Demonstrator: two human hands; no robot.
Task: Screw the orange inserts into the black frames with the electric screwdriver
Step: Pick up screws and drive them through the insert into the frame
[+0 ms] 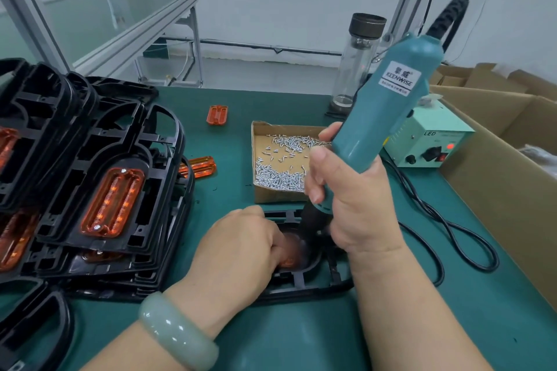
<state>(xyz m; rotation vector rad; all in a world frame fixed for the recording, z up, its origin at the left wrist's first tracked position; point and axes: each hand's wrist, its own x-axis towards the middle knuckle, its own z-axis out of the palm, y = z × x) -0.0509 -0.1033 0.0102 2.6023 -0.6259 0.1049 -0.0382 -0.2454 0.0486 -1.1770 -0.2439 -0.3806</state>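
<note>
- Right hand (355,205) wraps fully round the teal plastic electric screwdriver (379,105), bit down at the near black plastic frame (301,288) on the green mat (422,310).
- Left hand (238,247), fingers curled, holds the orange translucent insert (291,253) seated in that frame.
- Best practice: driver plumb, insert pressed flat, ease off once the screw seats.
- Count: one driver; one frame in work; two loose orange spares, one beside the stack (199,166), one farther back (217,114); one cardboard tray of silver screws (283,159), too many to count; stacked finished frames (99,190), number unclear.
</note>
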